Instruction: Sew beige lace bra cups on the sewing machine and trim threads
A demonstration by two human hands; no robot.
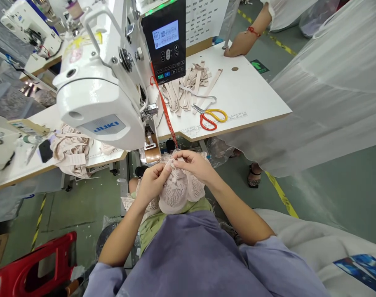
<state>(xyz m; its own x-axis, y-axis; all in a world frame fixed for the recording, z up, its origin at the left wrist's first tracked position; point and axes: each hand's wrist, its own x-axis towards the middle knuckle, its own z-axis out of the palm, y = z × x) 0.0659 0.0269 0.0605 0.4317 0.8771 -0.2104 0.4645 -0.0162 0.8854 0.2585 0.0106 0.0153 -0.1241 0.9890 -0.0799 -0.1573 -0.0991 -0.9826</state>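
Note:
A pale pink lace bra (175, 194) lies over my lap, its upper edge lifted between my two hands. My left hand (153, 181) pinches that edge with thumb and fingers. Close beside it, my right hand (196, 166) is closed on the edge too, thumb against forefinger. Just beyond my hands is the sewing machine's (95, 107) free arm with its brown plate (152, 155). A red patterned ribbon (168, 117) hangs from the machine down towards my fingers.
Scissors (211, 116) with red and yellow handles lie on the white table (256, 95) beside beige strips (188, 88). A co-worker's hand (239, 43) rests at the table's far edge. A red plastic stool (42, 264) stands lower left. More beige pieces (71, 148) hang off the left table.

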